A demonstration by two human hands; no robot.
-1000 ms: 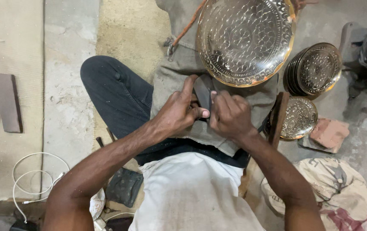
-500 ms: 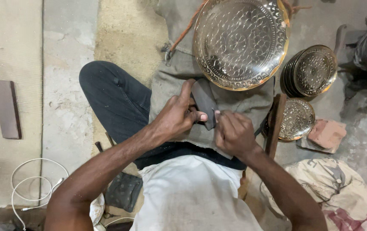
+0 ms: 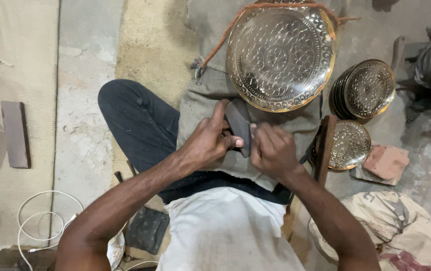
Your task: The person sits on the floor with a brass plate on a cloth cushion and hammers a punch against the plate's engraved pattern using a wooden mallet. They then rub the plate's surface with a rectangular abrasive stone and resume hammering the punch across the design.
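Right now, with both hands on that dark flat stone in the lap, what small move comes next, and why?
Probably draw the right hand down along the dark stone. The left hand grips the stone, propped on the grey cloth, and the right hand's fingertips press against its edge. What they pinch is hidden.

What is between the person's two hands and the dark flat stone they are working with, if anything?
Nothing visible. The left hand grips the dark flat stone directly, thumb along its upper edge. The right hand is closed right beside its lower end; whether it touches cannot be told. The large engraved tray lies beyond the stone.
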